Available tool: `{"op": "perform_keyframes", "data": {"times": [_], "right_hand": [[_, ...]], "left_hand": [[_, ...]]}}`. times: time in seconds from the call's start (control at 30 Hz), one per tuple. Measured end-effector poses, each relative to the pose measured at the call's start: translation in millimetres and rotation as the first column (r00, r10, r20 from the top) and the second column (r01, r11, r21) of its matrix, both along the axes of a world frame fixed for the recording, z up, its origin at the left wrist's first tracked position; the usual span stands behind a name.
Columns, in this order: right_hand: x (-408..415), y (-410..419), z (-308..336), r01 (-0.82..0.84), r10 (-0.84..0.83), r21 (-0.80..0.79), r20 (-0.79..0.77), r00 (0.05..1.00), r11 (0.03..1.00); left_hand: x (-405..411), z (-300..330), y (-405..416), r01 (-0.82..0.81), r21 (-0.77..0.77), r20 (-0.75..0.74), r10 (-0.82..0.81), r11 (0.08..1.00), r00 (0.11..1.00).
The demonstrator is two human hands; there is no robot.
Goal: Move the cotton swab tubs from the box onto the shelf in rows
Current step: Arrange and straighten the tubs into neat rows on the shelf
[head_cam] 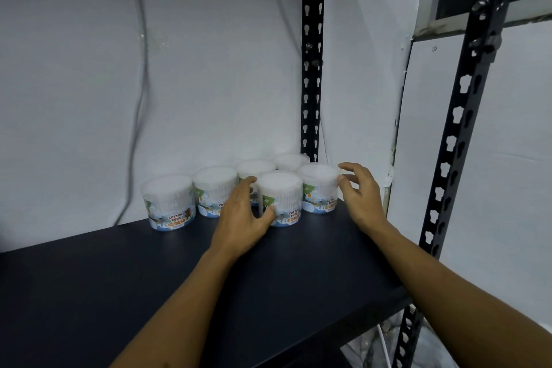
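- Head view showed six cotton swab tubs standing on the dark shelf [149, 278] at its far right, by the wall.
- Four tubs made the far row; two stood nearer, at its right end.
- Left hand [243, 218] gripped the near left tub [280, 199], thumb and fingers curled round its side.
- Right hand [360, 193] held nothing, its loosely spread fingertips touching the near right tub [318, 187].
- A black slotted post [312, 69] rose behind the tubs.
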State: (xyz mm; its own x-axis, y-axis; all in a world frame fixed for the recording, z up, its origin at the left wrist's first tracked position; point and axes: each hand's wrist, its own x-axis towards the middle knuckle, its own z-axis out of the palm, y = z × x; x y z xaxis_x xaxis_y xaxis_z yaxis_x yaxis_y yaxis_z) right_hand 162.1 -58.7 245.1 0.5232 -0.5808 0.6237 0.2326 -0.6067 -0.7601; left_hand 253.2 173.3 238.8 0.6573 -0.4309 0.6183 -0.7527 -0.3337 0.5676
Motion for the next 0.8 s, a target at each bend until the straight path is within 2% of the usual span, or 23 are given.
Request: {"op": "perform_keyframes", "data": {"times": [0.17,0.3,0.4,0.53,0.63,0.8], "right_hand": [[-11.5,1.6,-0.6,0.140,-0.138,0.015,-0.089,0.986,0.990],[-22.1,3.5,-0.3,0.199,-0.165,0.098,-0.282,0.945,0.975],[-33.9,12.1,-0.4,0.199,-0.178,0.009,-0.413,0.893,0.980],[-48.8,35.3,-4.8,0.019,-0.154,-0.235,-0.573,0.805,0.972],[-55.4,58.3,-8.8,-0.146,-0.196,-0.422,-0.664,0.722,0.894],[-59.5,101.6,-6.1,-0.235,-0.153,-0.465,-0.655,0.740,0.854]], "left_hand": [[-9.5,-1.6,16.4,-0.033,0.081,0.033,0.030,0.996,0.999],[-13.9,-3.0,37.2,-0.093,0.230,0.036,0.087,0.969,0.996],[-19.2,-2.0,53.1,-0.103,0.371,-0.002,0.112,0.923,0.994],[-30.4,-2.2,75.4,-0.075,0.431,-0.004,0.085,0.899,0.996],[-37.0,-1.4,98.2,-0.072,0.440,-0.001,0.081,0.895,0.997],[-45.3,-0.3,137.8,-0.109,0.470,0.050,0.097,0.876,0.994]]}}
